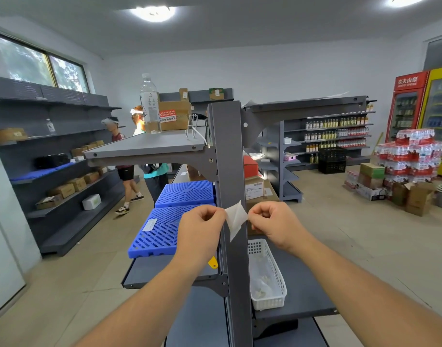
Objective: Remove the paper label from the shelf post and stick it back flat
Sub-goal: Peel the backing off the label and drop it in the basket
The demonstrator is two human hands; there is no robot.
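A small white paper label (236,217) is stretched in front of the dark grey shelf post (227,151) at chest height, tilted like a diamond. My left hand (202,226) pinches its left corner with thumb and forefinger. My right hand (273,222) pinches its right corner the same way. The label's lower tip hangs over the post face. Whether any of it touches the post I cannot tell.
A white plastic basket (267,276) with paper scraps sits on the shelf right of the post. Blue plastic grids (164,229) lie on the left shelf. A water bottle (149,103) stands on the upper shelf. Two people (129,156) stand in the left aisle.
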